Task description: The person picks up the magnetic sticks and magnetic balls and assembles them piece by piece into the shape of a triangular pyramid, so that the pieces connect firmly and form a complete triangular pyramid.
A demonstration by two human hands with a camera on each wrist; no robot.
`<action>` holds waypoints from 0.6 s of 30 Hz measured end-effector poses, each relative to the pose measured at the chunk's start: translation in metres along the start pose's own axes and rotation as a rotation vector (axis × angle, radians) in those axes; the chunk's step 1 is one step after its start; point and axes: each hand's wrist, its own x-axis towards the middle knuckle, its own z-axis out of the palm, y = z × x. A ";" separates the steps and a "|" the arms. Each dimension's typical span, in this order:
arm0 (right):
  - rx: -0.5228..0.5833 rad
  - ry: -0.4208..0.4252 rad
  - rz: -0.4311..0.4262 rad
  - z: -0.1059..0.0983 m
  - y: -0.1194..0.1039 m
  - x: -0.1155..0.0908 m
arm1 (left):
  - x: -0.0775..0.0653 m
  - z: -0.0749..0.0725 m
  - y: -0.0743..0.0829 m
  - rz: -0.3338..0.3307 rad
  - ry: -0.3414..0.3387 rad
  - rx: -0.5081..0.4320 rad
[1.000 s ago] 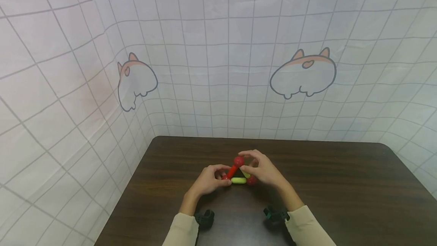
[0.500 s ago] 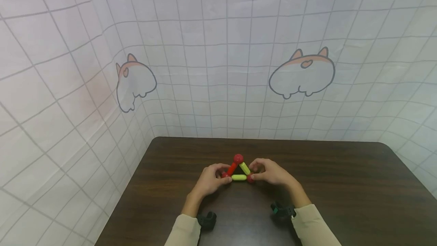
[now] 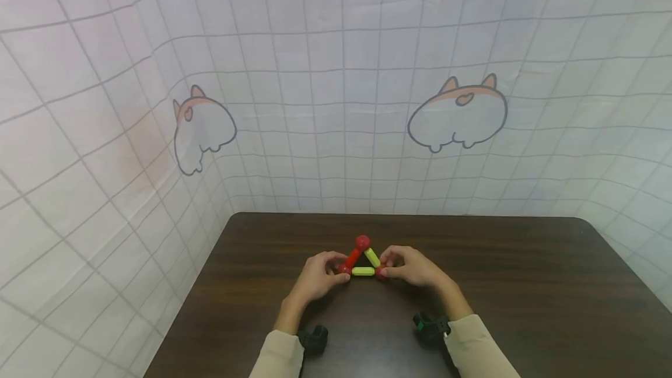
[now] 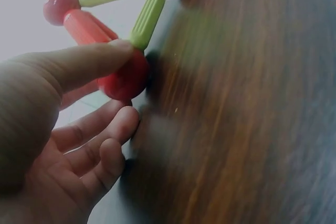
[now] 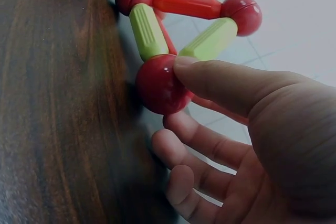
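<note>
A triangle of ball-and-stick building toy pieces stands on the table, one corner up. Its top red ball (image 3: pixel 363 242) joins a red rod (image 3: pixel 353 259) on the left and a yellow-green rod (image 3: pixel 372 258) on the right. Along the bottom runs another yellow-green rod (image 3: pixel 363 271). My left hand (image 3: pixel 317 277) grips the lower left red ball (image 4: pixel 125 80), thumb on its near side. With thumb and fingers, my right hand (image 3: pixel 415 267) pinches the lower right red ball (image 5: pixel 161 85). Behind the bottom rod, the right wrist view shows part of another red rod (image 5: pixel 168 38), mostly hidden.
The dark wooden table (image 3: pixel 499 284) extends around both hands. A white grid-patterned curtain (image 3: pixel 325 104) with animal drawings hangs behind it and along the left side. Black camera straps (image 3: pixel 313 340) sit at both wrists.
My right hand has come down from beside the top ball to the lower right ball. My left hand has stayed at the lower left ball. The head view has shifted slightly.
</note>
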 end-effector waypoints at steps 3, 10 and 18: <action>0.005 0.014 0.001 0.001 0.001 -0.001 | 0.001 0.002 -0.001 -0.004 0.014 0.008; 0.039 0.034 -0.015 0.002 0.005 0.001 | 0.004 0.007 -0.002 -0.016 0.062 0.029; 0.027 0.035 0.011 0.001 0.006 0.000 | 0.004 0.009 -0.002 -0.018 0.061 0.032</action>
